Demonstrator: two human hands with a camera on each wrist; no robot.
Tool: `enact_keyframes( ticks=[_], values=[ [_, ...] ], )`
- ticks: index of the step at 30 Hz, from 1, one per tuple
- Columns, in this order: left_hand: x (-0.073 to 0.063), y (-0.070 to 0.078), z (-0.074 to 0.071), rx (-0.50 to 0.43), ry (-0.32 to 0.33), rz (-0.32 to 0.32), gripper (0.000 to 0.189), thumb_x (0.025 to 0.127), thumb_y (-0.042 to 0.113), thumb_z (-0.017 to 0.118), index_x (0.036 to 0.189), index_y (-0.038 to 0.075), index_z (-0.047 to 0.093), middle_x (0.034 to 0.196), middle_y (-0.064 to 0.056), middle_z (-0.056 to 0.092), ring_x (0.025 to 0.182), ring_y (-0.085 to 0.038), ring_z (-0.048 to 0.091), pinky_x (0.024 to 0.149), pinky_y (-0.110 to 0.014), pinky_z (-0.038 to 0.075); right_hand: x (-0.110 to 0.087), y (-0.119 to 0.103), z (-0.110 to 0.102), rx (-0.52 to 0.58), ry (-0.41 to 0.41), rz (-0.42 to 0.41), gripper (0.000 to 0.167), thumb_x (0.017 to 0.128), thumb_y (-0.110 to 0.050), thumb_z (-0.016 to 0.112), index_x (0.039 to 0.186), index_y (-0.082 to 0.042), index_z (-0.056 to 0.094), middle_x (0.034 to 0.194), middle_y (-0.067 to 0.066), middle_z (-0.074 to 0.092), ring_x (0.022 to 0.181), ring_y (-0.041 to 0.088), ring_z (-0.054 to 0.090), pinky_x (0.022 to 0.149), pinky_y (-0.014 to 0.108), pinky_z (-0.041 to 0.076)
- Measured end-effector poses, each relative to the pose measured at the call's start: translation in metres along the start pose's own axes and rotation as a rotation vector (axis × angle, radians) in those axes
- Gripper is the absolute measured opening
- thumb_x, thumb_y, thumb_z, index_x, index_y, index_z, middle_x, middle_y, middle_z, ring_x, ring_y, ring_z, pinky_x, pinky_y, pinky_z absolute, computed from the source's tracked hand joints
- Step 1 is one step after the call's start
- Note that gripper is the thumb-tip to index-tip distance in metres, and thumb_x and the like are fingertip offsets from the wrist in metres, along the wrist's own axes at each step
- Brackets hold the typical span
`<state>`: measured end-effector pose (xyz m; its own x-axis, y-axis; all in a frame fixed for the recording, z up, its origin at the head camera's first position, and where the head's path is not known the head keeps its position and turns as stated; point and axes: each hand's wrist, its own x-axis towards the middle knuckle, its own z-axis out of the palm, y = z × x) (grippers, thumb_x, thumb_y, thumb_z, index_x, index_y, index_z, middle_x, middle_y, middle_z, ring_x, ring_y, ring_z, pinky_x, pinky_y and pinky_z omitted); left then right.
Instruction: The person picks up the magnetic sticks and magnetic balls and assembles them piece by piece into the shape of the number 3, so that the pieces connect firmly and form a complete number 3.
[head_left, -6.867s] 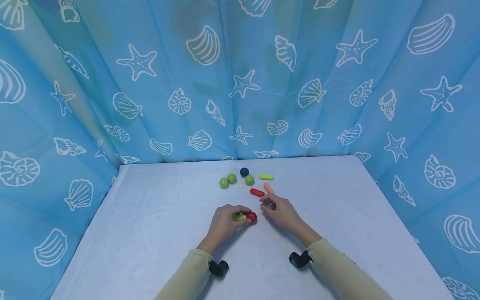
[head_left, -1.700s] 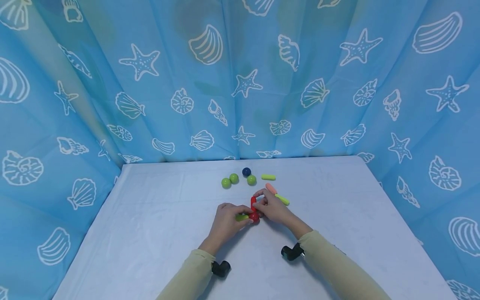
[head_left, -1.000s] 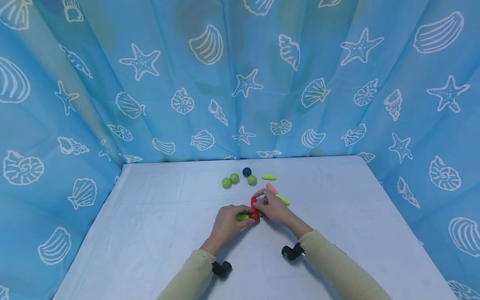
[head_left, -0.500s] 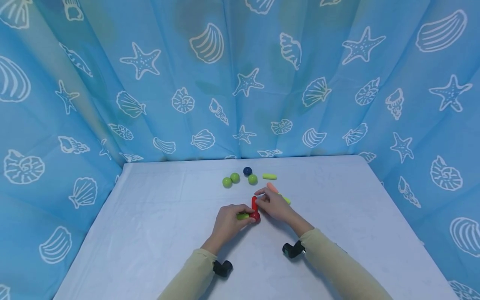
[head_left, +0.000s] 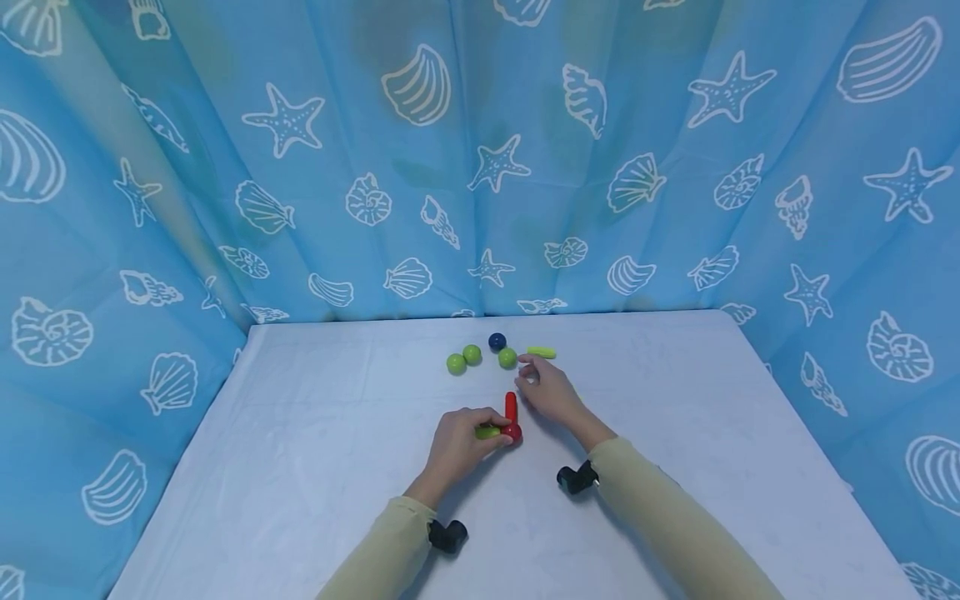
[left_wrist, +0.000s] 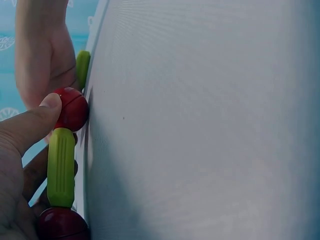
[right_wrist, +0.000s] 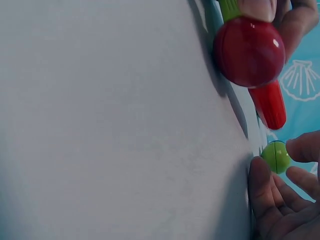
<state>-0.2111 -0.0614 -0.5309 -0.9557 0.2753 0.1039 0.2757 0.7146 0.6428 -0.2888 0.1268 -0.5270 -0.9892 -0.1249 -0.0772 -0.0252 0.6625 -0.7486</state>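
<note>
My left hand (head_left: 459,446) pinches a red ball (head_left: 512,433) joined to a yellow-green stick (left_wrist: 61,167). A second dark red ball (left_wrist: 62,225) is at the stick's other end in the left wrist view. From the pinched ball a red stick (head_left: 511,406) points away from me. My right hand (head_left: 553,394) holds nothing, its thumb and fingers apart, just right of a green ball (head_left: 507,357). In the right wrist view that green ball (right_wrist: 276,156) shows between the fingertips; whether they touch it I cannot tell.
Two more green balls (head_left: 463,359) and a dark blue ball (head_left: 497,342) lie at the back of the white table (head_left: 337,408). Behind my right fingers lies a loose yellow-green stick (head_left: 542,352). A blue shell-print curtain (head_left: 420,208) closes off the far side.
My right hand has let go of the red stick, now joined to the red ball, and moved away towards the green ball. It now hides the peach stick. My left hand keeps its hold.
</note>
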Motion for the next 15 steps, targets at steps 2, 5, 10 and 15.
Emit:
enact_keyframes(
  ticks=[2, 5, 10, 15],
  values=[
    [0.0, 0.0, 0.0, -0.003, 0.004, 0.001, 0.026, 0.085, 0.032, 0.084, 0.11, 0.028, 0.078, 0.1, 0.013, 0.074, 0.093, -0.011, 0.061, 0.083, -0.032, 0.048, 0.004, -0.001, 0.0, -0.01, 0.016, -0.005, 0.048, 0.101, -0.023, 0.062, 0.146, -0.012, 0.049, 0.128, 0.011, 0.064, 0.106, 0.027, 0.064, 0.095, 0.044, 0.053],
    [0.0, 0.0, 0.0, -0.008, 0.002, -0.007, 0.025, 0.085, 0.033, 0.084, 0.11, 0.028, 0.078, 0.1, 0.013, 0.073, 0.093, -0.01, 0.06, 0.083, -0.032, 0.047, 0.01, -0.002, -0.001, -0.023, 0.03, -0.01, 0.049, 0.101, -0.022, 0.062, 0.147, -0.012, 0.048, 0.128, 0.012, 0.063, 0.102, 0.028, 0.063, 0.092, 0.043, 0.054],
    [0.0, 0.0, -0.001, -0.009, 0.001, -0.005, 0.025, 0.085, 0.032, 0.084, 0.108, 0.028, 0.079, 0.099, 0.013, 0.073, 0.093, -0.011, 0.061, 0.082, -0.032, 0.048, 0.02, -0.002, 0.001, -0.071, 0.048, -0.031, 0.05, 0.101, -0.023, 0.063, 0.147, -0.013, 0.048, 0.131, 0.014, 0.062, 0.109, 0.03, 0.063, 0.094, 0.045, 0.053],
    [0.0, 0.0, -0.002, -0.012, 0.006, -0.003, 0.024, 0.085, 0.033, 0.084, 0.108, 0.028, 0.079, 0.098, 0.013, 0.074, 0.093, -0.011, 0.061, 0.083, -0.033, 0.048, 0.027, 0.001, 0.005, -0.097, 0.062, -0.057, 0.05, 0.1, -0.023, 0.065, 0.147, -0.015, 0.049, 0.133, 0.014, 0.062, 0.111, 0.03, 0.062, 0.095, 0.045, 0.052]
  ],
)
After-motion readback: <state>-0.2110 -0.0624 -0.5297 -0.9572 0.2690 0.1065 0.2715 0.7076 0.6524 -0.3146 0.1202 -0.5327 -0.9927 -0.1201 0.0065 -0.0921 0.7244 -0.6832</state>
